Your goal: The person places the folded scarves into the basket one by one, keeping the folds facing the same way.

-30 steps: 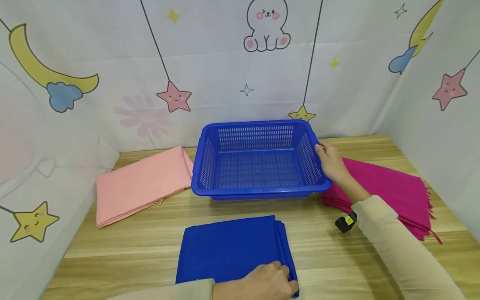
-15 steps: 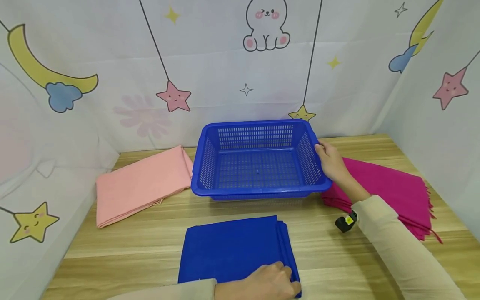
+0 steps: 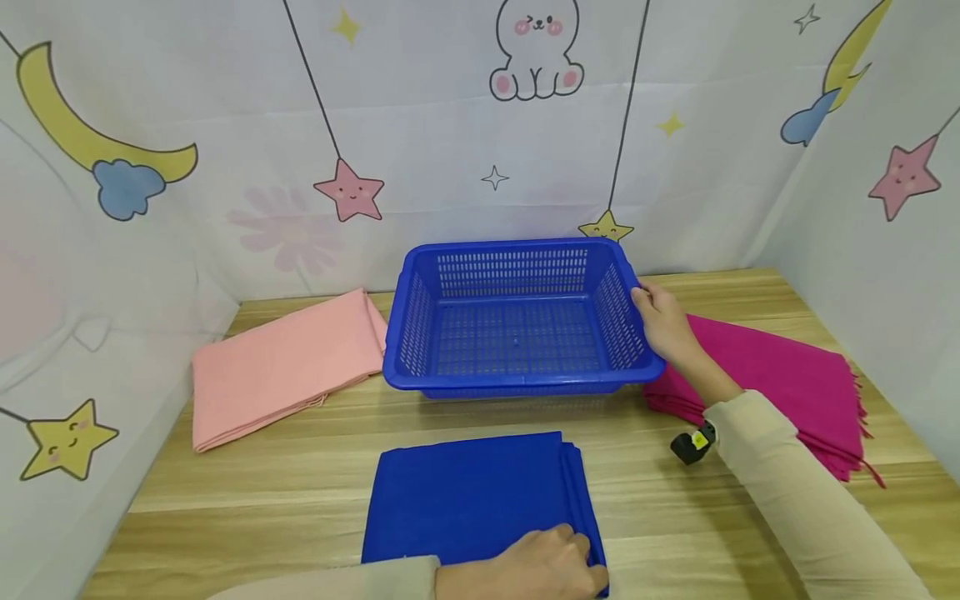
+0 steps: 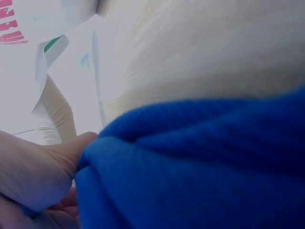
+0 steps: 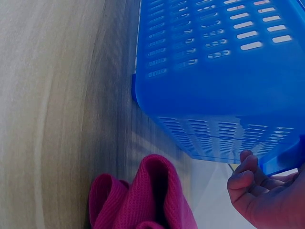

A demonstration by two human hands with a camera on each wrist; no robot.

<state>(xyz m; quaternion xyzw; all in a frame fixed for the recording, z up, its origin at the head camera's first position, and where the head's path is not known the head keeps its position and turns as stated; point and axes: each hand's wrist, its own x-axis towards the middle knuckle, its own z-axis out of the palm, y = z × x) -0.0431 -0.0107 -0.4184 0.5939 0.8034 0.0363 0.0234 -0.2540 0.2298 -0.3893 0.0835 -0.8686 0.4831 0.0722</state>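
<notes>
A blue plastic basket (image 3: 525,381) with slotted walls and nothing inside stands at the back middle of the table. My right hand (image 3: 663,327) grips its right rim; in the right wrist view the fingers (image 5: 248,164) curl under that rim. Nearer to me lies a folded blue cloth (image 3: 465,492). My left hand (image 3: 543,567) pinches the near right corner of this cloth, fingers curled. The left wrist view shows the bunched fabric (image 4: 190,181) right at the thumb (image 4: 76,148).
A folded pink cloth (image 3: 285,367) lies at the left, close to the basket. On the right, partly under my right forearm, is a folded magenta cloth (image 3: 772,375) with fringe. A printed white curtain (image 3: 435,125) hangs behind the wooden table (image 3: 247,500).
The blue cloth has slid slightly to the right together with my left hand. My right hand and the basket have stayed in place.
</notes>
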